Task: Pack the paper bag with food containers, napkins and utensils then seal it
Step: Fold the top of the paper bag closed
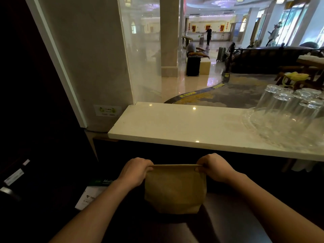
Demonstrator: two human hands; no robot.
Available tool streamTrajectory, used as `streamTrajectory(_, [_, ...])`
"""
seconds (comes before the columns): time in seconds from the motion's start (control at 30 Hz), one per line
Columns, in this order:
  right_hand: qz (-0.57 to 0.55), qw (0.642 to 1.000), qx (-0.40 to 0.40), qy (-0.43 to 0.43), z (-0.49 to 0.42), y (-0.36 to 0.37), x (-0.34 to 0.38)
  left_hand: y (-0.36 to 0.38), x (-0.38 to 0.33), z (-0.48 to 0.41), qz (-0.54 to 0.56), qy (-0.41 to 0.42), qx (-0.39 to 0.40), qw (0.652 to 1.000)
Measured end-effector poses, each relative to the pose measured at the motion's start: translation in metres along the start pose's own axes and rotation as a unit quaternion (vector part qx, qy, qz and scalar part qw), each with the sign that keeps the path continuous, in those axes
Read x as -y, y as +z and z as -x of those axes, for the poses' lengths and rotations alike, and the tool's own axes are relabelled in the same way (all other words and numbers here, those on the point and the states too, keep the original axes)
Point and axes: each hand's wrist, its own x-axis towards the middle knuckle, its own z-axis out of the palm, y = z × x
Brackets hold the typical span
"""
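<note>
Paper bag (175,188) upright on the dark surface below the white tabletop (175,125), top edge flattened shut. Left hand (135,171) and right hand (214,168) each have fingers clamped on a top corner. Upturned glasses (289,104) far right.

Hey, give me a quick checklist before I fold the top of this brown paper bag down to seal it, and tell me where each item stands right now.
1. Both top corners held: ok. The left hand pinches the left corner and the right hand the right corner.
2. Top edge flat and closed: ok. The paper bag shows a straight, pressed-together upper edge.
3. Contents packed inside: cannot tell. The bag is shut and nothing shows through.
4. Bag upright and supported: cannot tell. Its base sits in deep shadow.
5. Glasses out of the way: ok. The upturned glasses stand far right on the white counter, apart from the bag.
</note>
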Motion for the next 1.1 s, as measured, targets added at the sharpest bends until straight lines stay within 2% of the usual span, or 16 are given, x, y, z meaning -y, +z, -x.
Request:
streamTrajectory(0.07, [0.048,0.998,0.0,-0.029,-0.006,-0.003,0.016,0.001,-0.002,-0.001,0.01,0.0,-0.011,1.0])
streamTrajectory(0.23, [0.068,0.984,-0.053,-0.157,-0.035,0.013,0.094,-0.003,-0.001,-0.005,0.011,0.009,0.001,1.0])
streamTrajectory(0.43, [0.038,0.977,-0.098,-0.187,-0.038,0.017,0.094,-0.002,-0.002,-0.003,0.013,0.043,-0.017,0.999])
streamTrajectory(0.63, [0.006,0.994,-0.066,-0.091,-0.005,0.003,0.011,0.007,0.007,0.001,0.071,0.036,-0.043,0.996])
streamTrajectory(0.73, [-0.085,0.993,-0.079,-0.024,0.008,0.003,-0.011,0.009,0.006,-0.004,0.081,0.031,-0.048,0.995])
streamTrajectory(0.97, [-0.247,0.96,-0.109,0.078,0.017,0.013,-0.019,0.017,0.004,-0.007,0.087,-0.009,-0.059,0.994])
streamTrajectory(1.1, [-0.202,0.974,-0.081,0.064,0.015,0.011,-0.005,0.019,0.005,-0.007,0.072,-0.038,-0.072,0.994])
